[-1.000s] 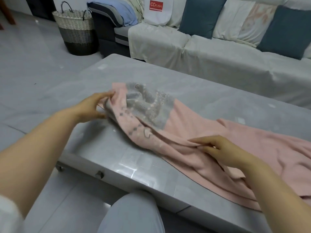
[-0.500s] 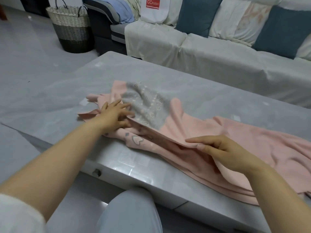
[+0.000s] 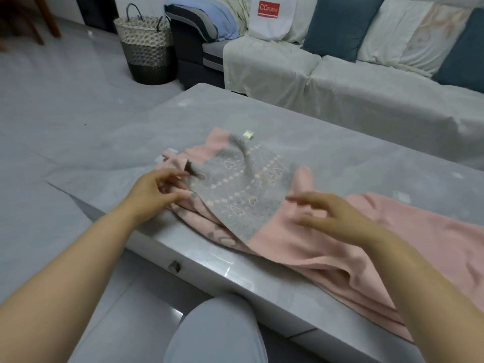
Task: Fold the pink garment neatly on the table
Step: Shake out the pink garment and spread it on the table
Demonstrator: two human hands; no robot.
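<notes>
One pink garment (image 3: 327, 247), left hand (image 3: 154, 191), right hand (image 3: 332, 216)

I see a pink garment (image 3: 432, 226) whose grey panel carries pale pink hearts and dotted diamond lines. The desk (image 3: 340, 142) is grey; the basket (image 3: 146, 48) is cream over black.

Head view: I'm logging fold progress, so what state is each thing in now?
Pink cloth garment with grey heart-patterned panel: rumpled, partly doubled over, on the grey table
Left hand: fingers curled at the grey panel's edge, blurred; hold unclear
Right hand: fingers spread, above the pink cloth
Two-tone woven basket: upright, handles up
</notes>
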